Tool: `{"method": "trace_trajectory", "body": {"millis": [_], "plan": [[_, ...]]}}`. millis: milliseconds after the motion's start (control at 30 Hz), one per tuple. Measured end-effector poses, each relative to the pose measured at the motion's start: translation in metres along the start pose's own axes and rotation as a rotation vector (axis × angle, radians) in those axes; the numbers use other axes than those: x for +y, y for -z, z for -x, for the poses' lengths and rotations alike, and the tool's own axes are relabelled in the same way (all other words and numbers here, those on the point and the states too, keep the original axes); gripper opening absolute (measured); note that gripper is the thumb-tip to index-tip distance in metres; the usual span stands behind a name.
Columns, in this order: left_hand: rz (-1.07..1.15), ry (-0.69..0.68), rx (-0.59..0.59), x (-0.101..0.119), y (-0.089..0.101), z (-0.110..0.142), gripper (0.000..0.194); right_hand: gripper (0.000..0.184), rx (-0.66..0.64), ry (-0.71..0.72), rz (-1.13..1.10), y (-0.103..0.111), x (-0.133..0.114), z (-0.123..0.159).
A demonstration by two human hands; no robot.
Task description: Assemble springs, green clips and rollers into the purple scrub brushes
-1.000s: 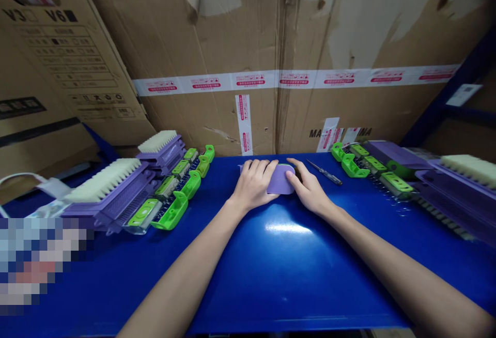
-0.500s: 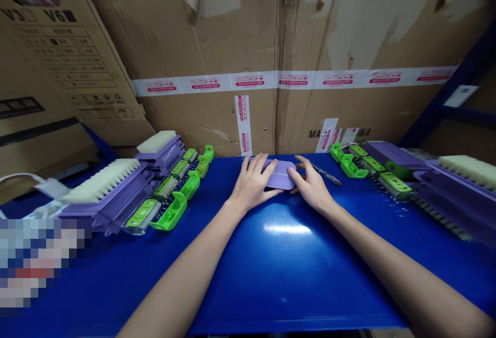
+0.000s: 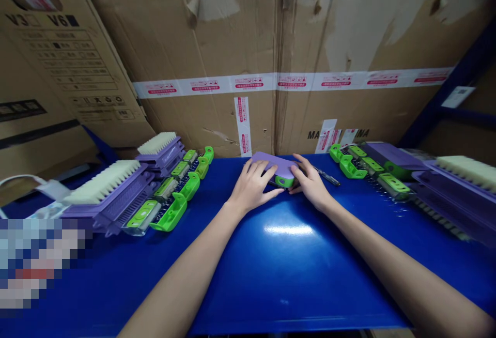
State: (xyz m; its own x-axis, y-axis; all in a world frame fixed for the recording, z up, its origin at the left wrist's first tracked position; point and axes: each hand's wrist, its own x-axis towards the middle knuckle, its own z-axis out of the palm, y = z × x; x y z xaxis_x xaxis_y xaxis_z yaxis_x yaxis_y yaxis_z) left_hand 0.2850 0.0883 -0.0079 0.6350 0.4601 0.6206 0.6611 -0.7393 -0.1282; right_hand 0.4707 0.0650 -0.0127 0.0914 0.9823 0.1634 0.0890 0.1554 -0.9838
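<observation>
A purple block-shaped casing with a green end (image 3: pixel 279 161) sits at the back middle of the blue table, against the cardboard. My left hand (image 3: pixel 248 185) holds it from the left, fingers laid over its side and thumb near the front. On the right end, my right hand (image 3: pixel 312 183) grips it with the thumb near the green part and the fingers behind. The fingertips of my right hand are partly hidden. Just beyond that hand lies a dark pen (image 3: pixel 328 176).
On the left are purple parts with pale bristle blocks (image 3: pixel 103 182) and bright green brackets (image 3: pixel 170 213). More green pieces (image 3: pixel 352 167), another purple casing (image 3: pixel 393 156) and a bristle block (image 3: pixel 467 171) lie right. Cardboard (image 3: pixel 209 43) walls the back of the blue table (image 3: pixel 287 276).
The purple casing has been tipped between my hands: its flat printed face showed before, and now its long purple side and green end show. Both hands stay nearly in place.
</observation>
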Motion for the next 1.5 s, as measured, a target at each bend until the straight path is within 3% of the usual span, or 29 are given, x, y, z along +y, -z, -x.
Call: {"method": "trace_trajectory", "body": {"millis": [100, 300, 433, 533, 800, 1133, 1500], "plan": [[0.008, 0.045, -0.003, 0.000, 0.002, 0.000, 0.065, 0.065, 0.031, 0.035, 0.031, 0.001, -0.002, 0.001], [-0.036, 0.047, 0.104, 0.003, 0.021, -0.003, 0.069, 0.052, 0.263, 0.175, 0.173, 0.012, -0.006, 0.001], [-0.056, 0.023, 0.015, 0.007, 0.026, -0.004, 0.062, 0.047, 0.275, 0.247, 0.269, 0.014, -0.005, 0.002], [-0.088, 0.024, -0.066, 0.007, 0.020, -0.004, 0.052, 0.046, 0.274, 0.291, 0.332, 0.012, -0.006, 0.005], [-0.126, 0.150, -0.076, -0.006, 0.010, 0.000, 0.054, 0.042, 0.275, 0.311, 0.449, 0.015, -0.005, 0.003], [-0.141, 0.207, -0.101, -0.016, -0.002, 0.006, 0.055, 0.040, 0.080, 0.285, 0.755, 0.016, 0.004, 0.001], [-0.129, 0.201, -0.065, -0.016, -0.002, 0.006, 0.051, 0.042, 0.090, 0.301, 0.767, 0.015, 0.005, 0.000]]}}
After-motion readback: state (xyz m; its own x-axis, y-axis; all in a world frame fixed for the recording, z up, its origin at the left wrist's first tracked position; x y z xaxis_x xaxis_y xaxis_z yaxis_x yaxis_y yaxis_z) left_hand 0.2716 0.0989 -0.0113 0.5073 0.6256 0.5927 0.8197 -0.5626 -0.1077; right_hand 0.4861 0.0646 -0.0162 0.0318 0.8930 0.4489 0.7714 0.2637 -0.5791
